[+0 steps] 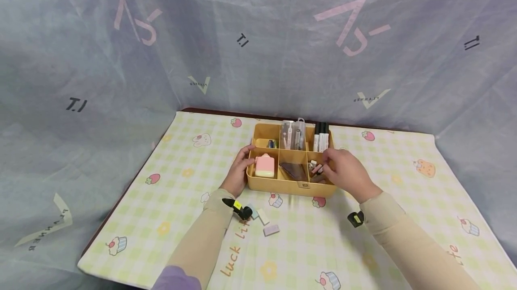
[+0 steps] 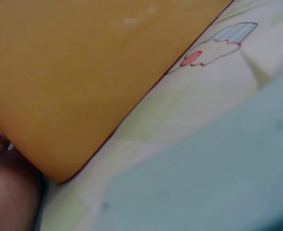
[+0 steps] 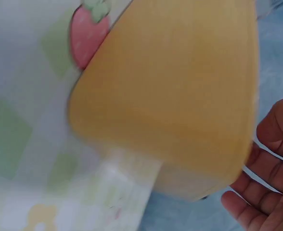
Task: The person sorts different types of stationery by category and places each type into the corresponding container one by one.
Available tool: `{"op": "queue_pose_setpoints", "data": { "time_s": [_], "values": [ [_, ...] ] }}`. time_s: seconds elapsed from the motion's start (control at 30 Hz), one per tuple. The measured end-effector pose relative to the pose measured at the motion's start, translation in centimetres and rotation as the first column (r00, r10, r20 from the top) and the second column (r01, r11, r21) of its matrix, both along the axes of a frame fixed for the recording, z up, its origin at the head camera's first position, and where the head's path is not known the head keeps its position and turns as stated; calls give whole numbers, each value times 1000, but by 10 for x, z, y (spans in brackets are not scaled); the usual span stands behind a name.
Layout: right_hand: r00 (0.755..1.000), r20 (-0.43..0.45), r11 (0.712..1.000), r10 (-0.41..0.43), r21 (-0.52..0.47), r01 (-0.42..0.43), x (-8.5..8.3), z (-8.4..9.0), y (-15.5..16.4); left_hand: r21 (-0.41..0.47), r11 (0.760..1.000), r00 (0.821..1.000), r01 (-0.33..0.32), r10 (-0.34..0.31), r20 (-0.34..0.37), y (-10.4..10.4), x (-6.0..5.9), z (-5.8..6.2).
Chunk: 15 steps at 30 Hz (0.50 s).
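A yellow six-compartment organizer box stands on the table. My left hand holds its left side, fingers at the rim beside a pink-and-cream case. In the left wrist view, part of that hand shows beside the box's corner. My right hand reaches over the right wall, fingertips at the front right compartment with several small pale pieces. In the right wrist view, several loosely bent fingers are beside the rim; I cannot tell whether the fingertips pinch anything.
Black-capped markers stand in the back right compartment, a clear case of stationery in the back middle one. Three pastel eraser-like blocks, one of them lilac, lie before the box on the checked tablecloth. A grey curtain hangs behind.
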State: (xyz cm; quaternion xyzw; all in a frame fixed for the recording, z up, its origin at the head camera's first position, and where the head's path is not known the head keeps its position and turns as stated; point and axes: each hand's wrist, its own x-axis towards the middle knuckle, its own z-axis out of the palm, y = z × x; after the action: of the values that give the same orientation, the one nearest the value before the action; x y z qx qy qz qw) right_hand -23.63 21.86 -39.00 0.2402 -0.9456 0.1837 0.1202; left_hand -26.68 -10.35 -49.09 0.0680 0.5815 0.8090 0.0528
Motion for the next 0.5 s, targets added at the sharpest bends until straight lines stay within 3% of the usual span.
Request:
{"op": "queue_pose_setpoints", "data": {
  "time_s": [0.1,0.2,0.37,0.5],
  "values": [
    [995,-88,998,53,-30,-55,10,8,-10,1,1000,1000,-1,1,0,0,1,0],
    [969,-210,989,131,-44,-143,21,16,-23,3,1000,1000,-3,3,-2,0,0,0],
    [878,-347,936,329,-5,-353,43,24,-49,-5,1000,1000,-13,13,4,0,-1,0],
    [809,-295,857,508,74,-510,61,17,-71,-17,1000,1000,-16,17,7,1,-1,1]
  ]
}}
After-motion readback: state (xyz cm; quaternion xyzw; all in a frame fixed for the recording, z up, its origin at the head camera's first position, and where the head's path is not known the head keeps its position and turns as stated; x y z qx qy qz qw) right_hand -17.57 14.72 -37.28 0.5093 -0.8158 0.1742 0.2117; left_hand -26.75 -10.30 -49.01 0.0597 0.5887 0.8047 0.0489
